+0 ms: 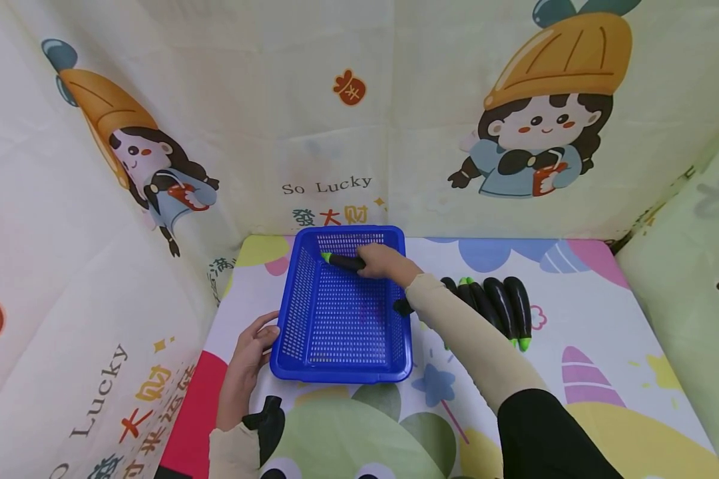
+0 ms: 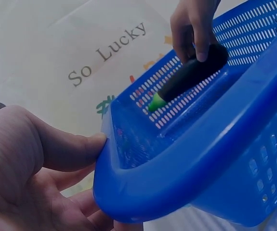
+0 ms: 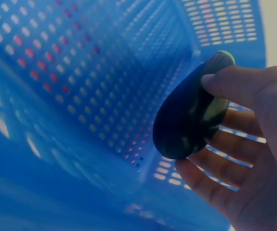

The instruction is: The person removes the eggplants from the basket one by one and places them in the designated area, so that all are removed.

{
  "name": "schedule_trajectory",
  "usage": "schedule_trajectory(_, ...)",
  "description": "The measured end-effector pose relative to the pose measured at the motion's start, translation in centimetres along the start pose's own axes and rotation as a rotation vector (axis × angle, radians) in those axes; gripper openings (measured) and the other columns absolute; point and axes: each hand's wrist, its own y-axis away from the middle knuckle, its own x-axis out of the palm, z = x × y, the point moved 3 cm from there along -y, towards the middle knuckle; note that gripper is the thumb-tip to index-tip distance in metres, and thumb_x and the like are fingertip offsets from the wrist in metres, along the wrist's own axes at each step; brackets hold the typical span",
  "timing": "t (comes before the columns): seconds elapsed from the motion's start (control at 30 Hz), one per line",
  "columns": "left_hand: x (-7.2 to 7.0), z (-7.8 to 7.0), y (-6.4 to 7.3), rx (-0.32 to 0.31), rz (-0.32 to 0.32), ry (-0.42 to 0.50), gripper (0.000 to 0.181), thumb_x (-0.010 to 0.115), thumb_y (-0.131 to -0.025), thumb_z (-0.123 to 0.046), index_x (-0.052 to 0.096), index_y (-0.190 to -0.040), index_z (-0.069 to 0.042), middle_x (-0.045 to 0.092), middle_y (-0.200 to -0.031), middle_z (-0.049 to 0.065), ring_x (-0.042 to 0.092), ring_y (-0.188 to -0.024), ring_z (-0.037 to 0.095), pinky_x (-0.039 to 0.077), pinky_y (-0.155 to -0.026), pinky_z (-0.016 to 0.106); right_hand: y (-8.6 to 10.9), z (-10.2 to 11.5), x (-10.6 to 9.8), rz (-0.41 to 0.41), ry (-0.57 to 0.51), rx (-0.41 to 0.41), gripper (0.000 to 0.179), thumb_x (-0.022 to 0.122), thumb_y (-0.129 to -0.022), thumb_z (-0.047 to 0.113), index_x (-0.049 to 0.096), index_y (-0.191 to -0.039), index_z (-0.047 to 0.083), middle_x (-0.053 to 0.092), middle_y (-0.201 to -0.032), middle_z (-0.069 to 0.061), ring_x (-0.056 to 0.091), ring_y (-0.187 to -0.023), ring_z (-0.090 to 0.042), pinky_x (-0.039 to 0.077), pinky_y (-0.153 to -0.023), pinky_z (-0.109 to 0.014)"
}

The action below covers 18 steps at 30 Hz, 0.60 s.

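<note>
A blue plastic basket (image 1: 347,319) with slotted walls stands on the table. My right hand (image 1: 386,261) is over its far part and grips an eggplant (image 1: 343,261), dark with a green stem end pointing left. In the right wrist view the thumb and fingers wrap the eggplant (image 3: 191,110) above the perforated floor. At the basket's left side my left hand (image 1: 254,349) holds the rim. The left wrist view has its thumb (image 2: 75,149) on the rim's edge and the other fingers below, partly hidden. Inside the basket I see no other eggplant.
Several eggplants (image 1: 500,306) lie side by side on the table to the right of the basket, partly hidden by my right sleeve (image 1: 473,339). A printed cloth (image 1: 419,133) hangs behind the table, with more cloth at both sides.
</note>
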Motion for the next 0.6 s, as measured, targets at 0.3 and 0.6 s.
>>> schedule_trajectory(0.3, -0.1, -0.2, 0.1, 0.003, 0.005, 0.003, 0.048, 0.051, -0.108, -0.013, 0.047, -0.155, -0.016, 0.072, -0.094, -0.011, 0.072, -0.081, 0.01, 0.058, -0.072, 0.022, 1.9, 1.0, -1.1, -0.043, -0.067, -0.058, 0.032, 0.071, -0.099, 0.027, 0.065, -0.121, 0.004, 0.068, -0.102, -0.009, 0.058, -0.088, -0.021, 0.048, -0.079, -0.035)
schedule_trajectory(0.6, 0.0, -0.2, 0.1, -0.001, 0.001, -0.005, 0.047, 0.051, -0.108, -0.013, 0.048, -0.155, -0.016, 0.073, -0.093, -0.011, 0.072, -0.082, 0.011, 0.058, -0.072, 0.022, 4.8, 2.2, -2.0, -0.117, -0.192, -0.021, 0.042, 0.073, -0.098, 0.029, 0.064, -0.13, 0.004, 0.069, -0.109, -0.009, 0.059, -0.091, -0.022, 0.05, -0.079, -0.035)
